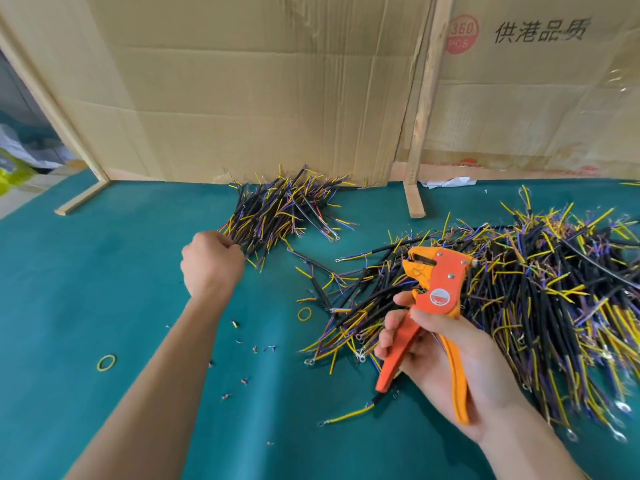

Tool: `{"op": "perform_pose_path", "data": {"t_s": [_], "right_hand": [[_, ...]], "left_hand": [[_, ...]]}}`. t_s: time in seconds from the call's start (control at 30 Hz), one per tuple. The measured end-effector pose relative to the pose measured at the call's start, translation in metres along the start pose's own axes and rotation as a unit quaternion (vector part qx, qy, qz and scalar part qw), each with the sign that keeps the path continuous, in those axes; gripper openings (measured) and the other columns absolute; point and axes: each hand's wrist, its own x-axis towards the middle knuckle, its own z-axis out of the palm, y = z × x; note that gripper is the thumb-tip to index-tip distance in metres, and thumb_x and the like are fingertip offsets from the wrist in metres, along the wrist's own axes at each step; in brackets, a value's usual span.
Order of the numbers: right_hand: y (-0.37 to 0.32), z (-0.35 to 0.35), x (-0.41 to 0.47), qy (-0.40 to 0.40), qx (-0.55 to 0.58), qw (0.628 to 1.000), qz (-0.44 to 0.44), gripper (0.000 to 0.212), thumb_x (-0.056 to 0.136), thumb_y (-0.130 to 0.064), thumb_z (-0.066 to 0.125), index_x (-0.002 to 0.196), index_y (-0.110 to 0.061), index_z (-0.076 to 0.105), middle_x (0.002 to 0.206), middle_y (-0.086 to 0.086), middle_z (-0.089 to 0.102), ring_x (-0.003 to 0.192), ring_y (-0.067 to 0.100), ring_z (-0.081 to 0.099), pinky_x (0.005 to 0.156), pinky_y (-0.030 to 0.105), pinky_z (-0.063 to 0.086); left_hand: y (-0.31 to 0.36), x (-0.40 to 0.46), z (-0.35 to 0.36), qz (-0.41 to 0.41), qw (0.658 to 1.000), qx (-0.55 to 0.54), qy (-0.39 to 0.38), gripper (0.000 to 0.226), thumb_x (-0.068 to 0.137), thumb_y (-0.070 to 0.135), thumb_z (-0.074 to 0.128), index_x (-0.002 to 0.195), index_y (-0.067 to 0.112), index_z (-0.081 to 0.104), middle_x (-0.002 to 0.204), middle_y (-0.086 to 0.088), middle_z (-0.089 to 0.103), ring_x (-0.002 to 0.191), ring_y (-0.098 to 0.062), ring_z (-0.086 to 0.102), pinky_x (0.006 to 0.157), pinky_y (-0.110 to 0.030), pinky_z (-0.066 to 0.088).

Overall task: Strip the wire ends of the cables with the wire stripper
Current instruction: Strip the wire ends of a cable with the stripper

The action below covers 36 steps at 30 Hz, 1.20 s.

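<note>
The left arm reaches far out across the green table [104, 271]; the left hand [211, 259] is curled into a fist, back of the hand up, at the near edge of the small pile of cables [277, 213]; what its fingers hold is hidden. The right hand [440, 351] is nearer, to the right of that pile; its fingers wrap around the handles of the wire stripper [433, 306], head pointing up.

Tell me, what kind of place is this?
Probably a small workshop for preparing cables: big cable piles cover a green table, the right hand holds an orange wire stripper, and cardboard sheets form the backdrop.
</note>
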Motion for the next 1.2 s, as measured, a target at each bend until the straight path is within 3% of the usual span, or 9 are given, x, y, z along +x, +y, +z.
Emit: {"op": "perform_pose_path", "data": {"t_s": [0.1, 0.2, 0.27, 0.37, 0.53, 0.8, 0.9, 1.03, 1.2], "right_hand": [[0.0, 0.001, 0.0, 0.011, -0.006, 1.0, 0.003, 0.054, 0.057, -0.019, 0.096, 0.104, -0.006, 0.073, 0.087, 0.024, 0.066, 0.072, 0.039, 0.065, 0.068, 0.047, 0.057], [-0.002, 0.004, -0.003, 0.007, -0.014, 1.0, 0.006, 0.058, 0.055, -0.02, 0.097, 0.106, -0.006, 0.073, 0.098, 0.028, 0.068, 0.072, 0.038, 0.065, 0.069, 0.047, 0.058], [-0.003, 0.006, -0.006, 0.001, -0.014, 1.0, 0.006, 0.06, 0.056, -0.02, 0.097, 0.109, -0.005, 0.072, 0.115, 0.03, 0.068, 0.072, 0.037, 0.065, 0.071, 0.046, 0.058], [-0.008, 0.008, -0.008, 0.0, -0.006, 1.0, -0.013, 0.057, 0.067, -0.015, 0.087, 0.118, -0.002, 0.065, 0.132, 0.028, 0.063, 0.073, 0.035, 0.064, 0.071, 0.044, 0.058], [-0.014, 0.005, -0.009, 0.021, -0.009, 0.999, -0.039, 0.046, 0.077, -0.015, 0.072, 0.12, -0.001, 0.069, 0.134, 0.023, 0.064, 0.074, 0.035, 0.062, 0.068, 0.042, 0.056], [-0.013, 0.007, -0.011, 0.013, -0.044, 0.998, -0.048, 0.053, 0.078, -0.014, 0.068, 0.129, 0.0, 0.066, 0.133, 0.02, 0.065, 0.076, 0.032, 0.064, 0.069, 0.041, 0.057], [-0.013, 0.008, -0.011, 0.001, -0.046, 0.998, -0.044, 0.054, 0.078, -0.014, 0.068, 0.131, -0.003, 0.065, 0.131, 0.022, 0.066, 0.076, 0.031, 0.066, 0.071, 0.042, 0.058], [-0.014, 0.007, -0.01, 0.01, -0.058, 0.998, -0.035, 0.057, 0.074, -0.018, 0.073, 0.13, -0.009, 0.068, 0.11, 0.03, 0.068, 0.076, 0.033, 0.067, 0.072, 0.043, 0.057], [-0.013, 0.009, -0.009, 0.023, -0.056, 0.998, -0.032, 0.056, 0.07, -0.017, 0.075, 0.126, -0.008, 0.07, 0.117, 0.024, 0.068, 0.075, 0.033, 0.068, 0.073, 0.045, 0.059]], "left_hand": [[-0.005, -0.027, -0.013, -0.02, 0.996, -0.092, -0.004, 0.012, 0.082, 0.016, 0.066, 0.083, 0.024, 0.075, 0.077, -0.005, 0.071, 0.084, -0.031, 0.065, 0.079, -0.034, 0.054], [-0.003, -0.078, -0.016, 0.037, 0.985, -0.155, -0.064, 0.012, 0.082, 0.013, 0.074, 0.082, 0.025, 0.073, 0.062, 0.013, 0.064, 0.059, -0.001, 0.058, 0.062, -0.022, 0.045], [-0.001, -0.111, -0.014, 0.089, 0.976, -0.164, -0.112, 0.015, 0.082, 0.01, 0.076, 0.081, 0.025, 0.074, 0.063, 0.015, 0.067, 0.058, 0.005, 0.059, 0.06, -0.011, 0.043], [0.001, -0.144, -0.012, 0.148, 0.966, -0.152, -0.15, 0.018, 0.08, 0.008, 0.079, 0.08, 0.025, 0.073, 0.067, 0.016, 0.068, 0.062, 0.005, 0.058, 0.061, -0.005, 0.038], [0.0, -0.166, -0.013, 0.213, 0.952, -0.116, -0.186, 0.025, 0.077, 0.003, 0.079, 0.081, 0.026, 0.071, 0.075, 0.017, 0.067, 0.079, -0.003, 0.061, 0.069, -0.005, 0.038], [0.028, -0.175, 0.0, 0.313, 0.932, -0.066, -0.171, 0.016, 0.088, 0.023, 0.068, 0.1, 0.032, 0.074, 0.088, 0.015, 0.068, 0.089, -0.013, 0.057, 0.082, -0.029, 0.044], [0.046, -0.177, 0.01, 0.281, 0.932, -0.121, -0.195, 0.017, 0.091, 0.021, 0.065, 0.1, 0.03, 0.075, 0.086, 0.013, 0.072, 0.085, -0.012, 0.062, 0.077, -0.03, 0.047], [0.057, -0.174, 0.021, 0.192, 0.933, -0.219, -0.209, 0.018, 0.089, 0.009, 0.067, 0.091, 0.023, 0.077, 0.076, 0.018, 0.072, 0.073, 0.001, 0.064, 0.071, -0.016, 0.049], [0.058, -0.18, 0.031, 0.15, 0.935, -0.28, -0.156, 0.025, 0.088, 0.007, 0.069, 0.086, 0.031, 0.074, 0.072, 0.018, 0.07, 0.069, -0.004, 0.067, 0.068, -0.02, 0.052]]}}
